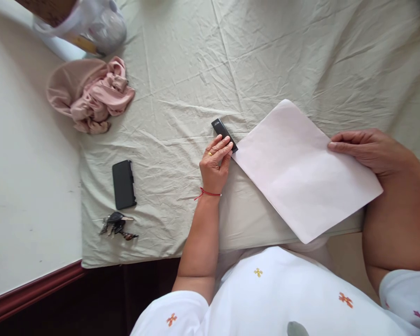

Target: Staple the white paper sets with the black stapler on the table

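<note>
A black stapler [220, 128] lies slantwise on the cloth, its near end meeting the left corner of a stack of white paper sheets [301, 168]. Fingers of my left hand [215, 161] are wrapped over the stapler's near half, thumb along its side. Whether its jaws are pressed together is hidden. My right hand [376, 149] pinches the right edge of the sheets between thumb and fingers. The paper rests tilted like a diamond, with its lowest corner reaching past the table's front edge.
A wrinkled pale cloth [175, 88] covers the table. To the left lie a black phone [123, 185], a bunch of keys [117, 224] and a crumpled pink cloth [98, 93]. A whitish container [94, 28] stands at the back left, beside the white wall [28, 163].
</note>
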A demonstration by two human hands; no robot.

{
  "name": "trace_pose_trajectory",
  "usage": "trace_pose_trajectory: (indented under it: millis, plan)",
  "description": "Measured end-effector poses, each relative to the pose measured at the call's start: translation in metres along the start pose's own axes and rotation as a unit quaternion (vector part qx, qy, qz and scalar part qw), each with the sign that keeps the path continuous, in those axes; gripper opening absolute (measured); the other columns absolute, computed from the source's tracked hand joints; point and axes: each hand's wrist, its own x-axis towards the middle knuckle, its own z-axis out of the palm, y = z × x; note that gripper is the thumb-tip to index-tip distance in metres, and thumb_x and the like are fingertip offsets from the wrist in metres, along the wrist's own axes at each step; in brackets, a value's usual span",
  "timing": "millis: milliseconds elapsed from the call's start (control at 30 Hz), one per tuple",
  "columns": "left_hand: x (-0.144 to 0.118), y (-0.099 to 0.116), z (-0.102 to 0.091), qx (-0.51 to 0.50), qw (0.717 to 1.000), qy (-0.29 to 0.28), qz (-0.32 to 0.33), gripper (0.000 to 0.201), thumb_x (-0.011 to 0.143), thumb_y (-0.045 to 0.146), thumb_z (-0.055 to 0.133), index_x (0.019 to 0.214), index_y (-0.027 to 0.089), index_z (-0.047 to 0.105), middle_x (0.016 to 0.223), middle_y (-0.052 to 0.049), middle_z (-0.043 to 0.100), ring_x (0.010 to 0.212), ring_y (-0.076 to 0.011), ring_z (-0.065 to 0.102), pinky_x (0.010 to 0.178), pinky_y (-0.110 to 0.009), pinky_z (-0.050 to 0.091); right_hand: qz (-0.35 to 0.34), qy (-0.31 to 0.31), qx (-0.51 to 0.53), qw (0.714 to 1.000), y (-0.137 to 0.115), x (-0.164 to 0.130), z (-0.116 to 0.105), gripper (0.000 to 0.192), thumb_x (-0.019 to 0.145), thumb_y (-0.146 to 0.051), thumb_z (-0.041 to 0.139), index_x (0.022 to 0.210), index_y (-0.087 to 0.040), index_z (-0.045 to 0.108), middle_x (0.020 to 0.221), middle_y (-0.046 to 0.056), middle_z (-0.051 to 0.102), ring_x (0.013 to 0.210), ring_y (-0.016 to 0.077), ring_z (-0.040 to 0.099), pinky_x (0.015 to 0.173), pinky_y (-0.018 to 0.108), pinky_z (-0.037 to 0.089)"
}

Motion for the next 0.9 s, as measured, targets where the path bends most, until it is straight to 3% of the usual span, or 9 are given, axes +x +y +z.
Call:
trace_pose_trajectory:
  millis: [667, 900]
  plan:
    - [-0.002, -0.005, 0.002, -0.044, 0.998, 0.006, -0.035, 0.023, 0.101, 0.03, 0.066, 0.118, 0.028, 0.08, 0.129, -0.006, 0.079, 0.136, -0.0226, 0.067, 0.121, -0.048, 0.051, 0.008, -0.036, -0.01, 0.999, -0.003, -0.008, -0.002, 0.04, 0.07, -0.051, 0.089, 0.093, -0.021, 0.074, 0.074, 0.003, 0.072, 0.054, 0.0165, 0.064, 0.044, 0.026, 0.049]
    - [-0.002, -0.004, -0.001, 0.014, 0.999, 0.025, -0.04, 0.026, 0.103, 0.034, 0.061, 0.12, 0.028, 0.079, 0.133, -0.005, 0.077, 0.142, -0.0224, 0.061, 0.125, -0.048, 0.045, 0.018, -0.044, -0.011, 0.999, -0.007, -0.013, -0.002, 0.041, 0.07, -0.051, 0.089, 0.095, -0.022, 0.074, 0.075, 0.003, 0.072, 0.054, 0.0174, 0.065, 0.044, 0.026, 0.05]
